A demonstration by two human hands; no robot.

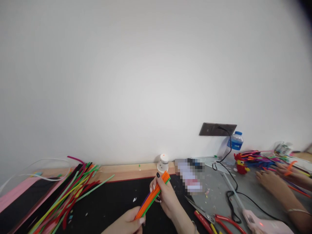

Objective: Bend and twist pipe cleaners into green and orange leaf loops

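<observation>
A bundle of pipe cleaners [153, 197], mostly orange with green and purple ones, is held slanted over the black mat [114, 201]. My left hand [128, 223] is closed round its lower end near the picture's bottom edge. My right hand [165, 195], with dark nails, is closed round the upper part, fingers wrapped over the stems. The upper tips stick out past my right fingers.
A heap of loose coloured pipe cleaners [70, 195] lies at the left. A small white bottle [162, 163] stands by the wall. Red-handled pliers [214, 221], a pink glue gun [263, 224] with black cable, a water bottle [234, 143] and another person's hands [275, 178] are at the right.
</observation>
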